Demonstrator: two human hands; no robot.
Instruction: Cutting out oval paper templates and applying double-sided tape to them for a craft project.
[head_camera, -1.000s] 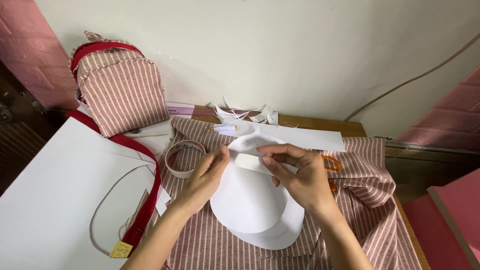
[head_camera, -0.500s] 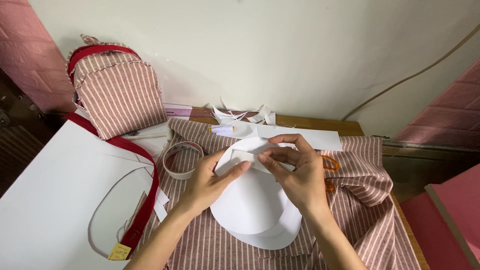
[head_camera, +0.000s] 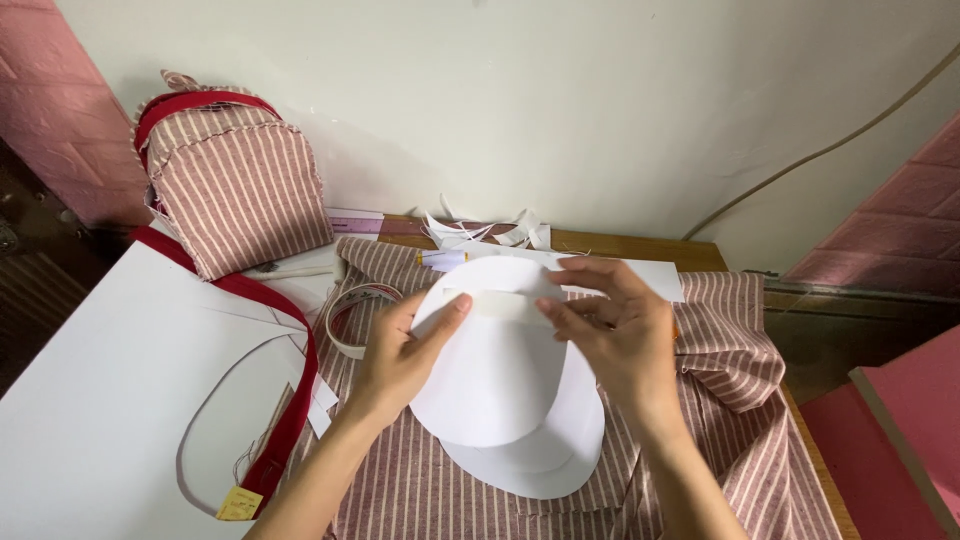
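Both hands hold rounded white paper pieces (head_camera: 500, 390) stacked above striped red-and-white fabric (head_camera: 730, 400). My left hand (head_camera: 400, 355) grips the left edge, its thumb pressing on a strip of tape (head_camera: 500, 305) near the top of the upper piece. My right hand (head_camera: 610, 335) pinches the right end of that strip against the paper. The lower paper piece sticks out below and to the right of the upper one.
A striped fabric backpack with red trim (head_camera: 230, 180) stands at the back left. A red strap (head_camera: 285, 400) runs over a large white sheet (head_camera: 110, 380) with a curved cutout. A tape roll (head_camera: 350, 315), paper scraps (head_camera: 480, 232) and a wooden table edge (head_camera: 700, 250) are nearby.
The paper pieces have been lifted and turned more toward me. My hands shifted from pinching the top edge to pressing the tape strip flat.
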